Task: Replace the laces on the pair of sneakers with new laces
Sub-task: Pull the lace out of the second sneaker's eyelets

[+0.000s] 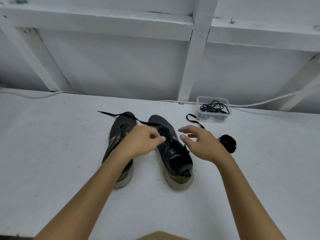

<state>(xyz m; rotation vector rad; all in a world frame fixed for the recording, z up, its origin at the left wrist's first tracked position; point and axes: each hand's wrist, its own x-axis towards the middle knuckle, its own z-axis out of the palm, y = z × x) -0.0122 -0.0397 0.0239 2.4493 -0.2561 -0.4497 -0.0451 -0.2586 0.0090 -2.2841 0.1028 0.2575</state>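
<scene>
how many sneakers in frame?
2. The left sneaker lies on the white table, partly under the left forearm. The right sneaker sits beside it, between both hands. None seems hidden.

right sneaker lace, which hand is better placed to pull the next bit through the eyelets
Left. The left hand already pinches the lace at the right sneaker eyelets, while the right hand hovers open beside it, holding nothing.
</scene>
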